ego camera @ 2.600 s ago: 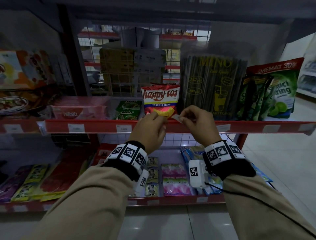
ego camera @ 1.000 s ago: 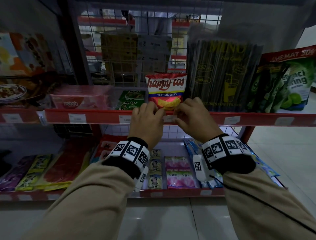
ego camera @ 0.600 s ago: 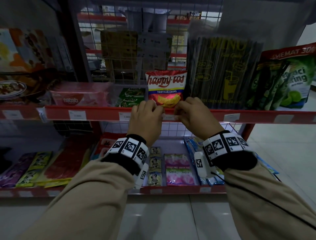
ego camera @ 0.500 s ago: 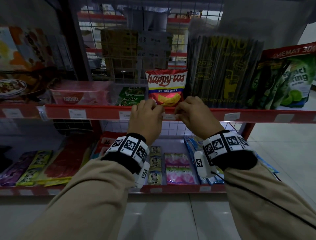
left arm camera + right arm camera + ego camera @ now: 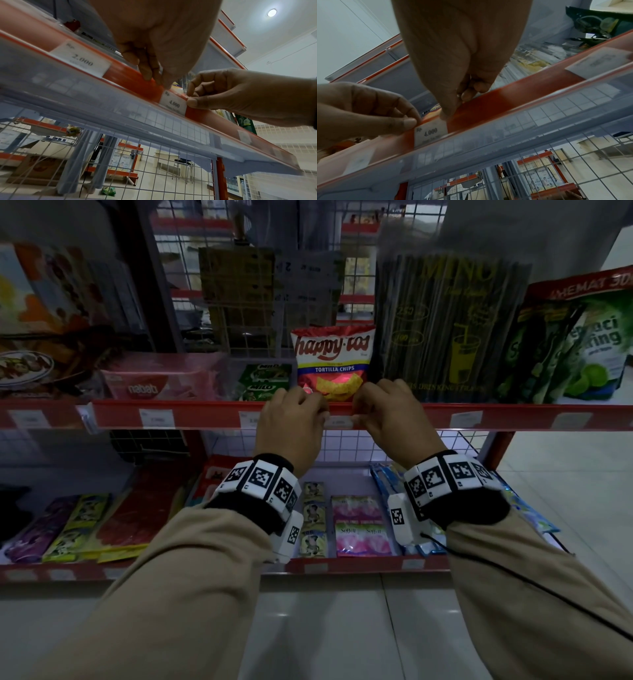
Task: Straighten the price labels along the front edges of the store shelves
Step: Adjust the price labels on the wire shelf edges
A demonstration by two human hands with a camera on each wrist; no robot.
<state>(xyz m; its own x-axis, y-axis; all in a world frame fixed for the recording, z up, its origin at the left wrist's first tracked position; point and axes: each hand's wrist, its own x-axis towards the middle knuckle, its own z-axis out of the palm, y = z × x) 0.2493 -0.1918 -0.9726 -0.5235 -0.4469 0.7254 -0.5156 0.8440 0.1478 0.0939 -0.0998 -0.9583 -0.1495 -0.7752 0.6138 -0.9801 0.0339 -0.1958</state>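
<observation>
Label reading 4.000 sits in the red price rail directly below the tortilla chips bag, flat in the channel. Left hand curls at the label's left end, thumb and fingertips pinched on the rail's upper lip there. Right hand curls at the label's right end, thumb against its corner. Another label, marked 2.000, lies further left of the chips bag on the same rail
</observation>
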